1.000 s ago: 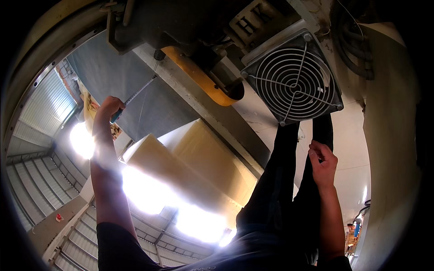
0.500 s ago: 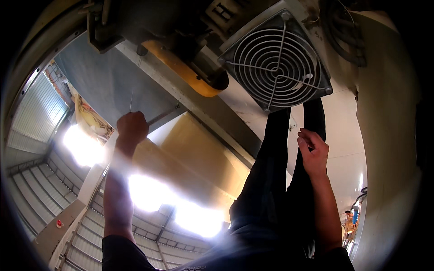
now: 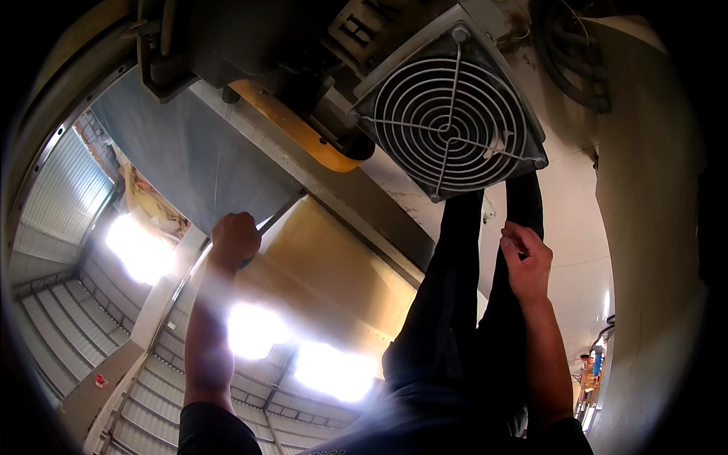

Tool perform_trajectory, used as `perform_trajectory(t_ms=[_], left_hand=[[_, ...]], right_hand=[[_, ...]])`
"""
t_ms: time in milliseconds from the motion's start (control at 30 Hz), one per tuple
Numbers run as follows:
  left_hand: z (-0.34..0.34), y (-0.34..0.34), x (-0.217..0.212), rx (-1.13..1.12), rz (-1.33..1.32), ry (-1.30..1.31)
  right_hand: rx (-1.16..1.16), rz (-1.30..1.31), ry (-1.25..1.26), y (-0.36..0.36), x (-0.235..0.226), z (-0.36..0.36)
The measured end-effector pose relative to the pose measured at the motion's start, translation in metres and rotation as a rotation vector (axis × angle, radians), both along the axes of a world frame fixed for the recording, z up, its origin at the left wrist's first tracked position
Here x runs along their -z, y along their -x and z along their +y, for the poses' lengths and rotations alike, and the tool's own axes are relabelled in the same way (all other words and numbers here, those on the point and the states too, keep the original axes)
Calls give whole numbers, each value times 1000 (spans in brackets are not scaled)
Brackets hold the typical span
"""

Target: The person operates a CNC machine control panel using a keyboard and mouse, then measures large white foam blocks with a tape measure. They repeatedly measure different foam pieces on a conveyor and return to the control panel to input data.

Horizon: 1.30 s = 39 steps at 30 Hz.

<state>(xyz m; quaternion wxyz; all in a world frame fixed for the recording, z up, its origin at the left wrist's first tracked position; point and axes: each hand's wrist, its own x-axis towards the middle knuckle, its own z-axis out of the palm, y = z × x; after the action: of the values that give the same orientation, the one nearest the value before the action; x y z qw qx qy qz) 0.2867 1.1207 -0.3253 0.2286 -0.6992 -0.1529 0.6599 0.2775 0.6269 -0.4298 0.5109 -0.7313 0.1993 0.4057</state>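
Note:
My left hand (image 3: pixel 235 240) is closed in a fist at the lower edge of a smooth grey panel (image 3: pixel 189 152). Beside the knuckles, a narrow dark strip (image 3: pixel 282 210) runs along that edge towards the panel's corner. What the fingers hold is hidden. Above the fist a thin pale line (image 3: pixel 218 178) rises across the panel. A small bluish patch shows by the wrist. My right hand (image 3: pixel 528 262) hangs over my right leg, its fingers loosely curled and a gap between thumb and forefinger. Nothing shows in it.
A square fan with a round wire guard (image 3: pixel 447 130) sits ahead, over my lower legs. Left of it a yellow rounded machine part (image 3: pixel 303 133) juts from a dark machine body. Dark hoses (image 3: pixel 576 61) hang at the far right. Under the panel is a glossy tan surface (image 3: pixel 334 258).
My left hand has come lower and slightly right, still closed at the panel's edge. The fan and yellow part appear shifted a little left and down. My right hand has barely moved.

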Motion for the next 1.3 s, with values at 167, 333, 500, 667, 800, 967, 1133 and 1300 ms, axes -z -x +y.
perform_trajectory(t_ms=[167,333,500,667,800,967,1133,1300], left_hand=[[-4,5,-14,-51,68,-48],[0,13,-10,-20,55,-32],[11,22,-11,31,84,16],[9,21,-11,31,35,29],[12,27,-22,35,36,26],[9,18,-9,32,55,47],[8,20,-14,0,20,8],[7,22,-16,4,18,12]], right_hand=[[-40,23,-26,-3,5,1],[-34,18,-32,3,11,-1],[-31,30,-37,4,12,0],[-36,21,-30,4,14,0],[-34,24,-61,1,17,1],[-36,36,-17,2,14,0],[-45,33,-18,1,17,0],[-32,26,-23,5,17,1]])
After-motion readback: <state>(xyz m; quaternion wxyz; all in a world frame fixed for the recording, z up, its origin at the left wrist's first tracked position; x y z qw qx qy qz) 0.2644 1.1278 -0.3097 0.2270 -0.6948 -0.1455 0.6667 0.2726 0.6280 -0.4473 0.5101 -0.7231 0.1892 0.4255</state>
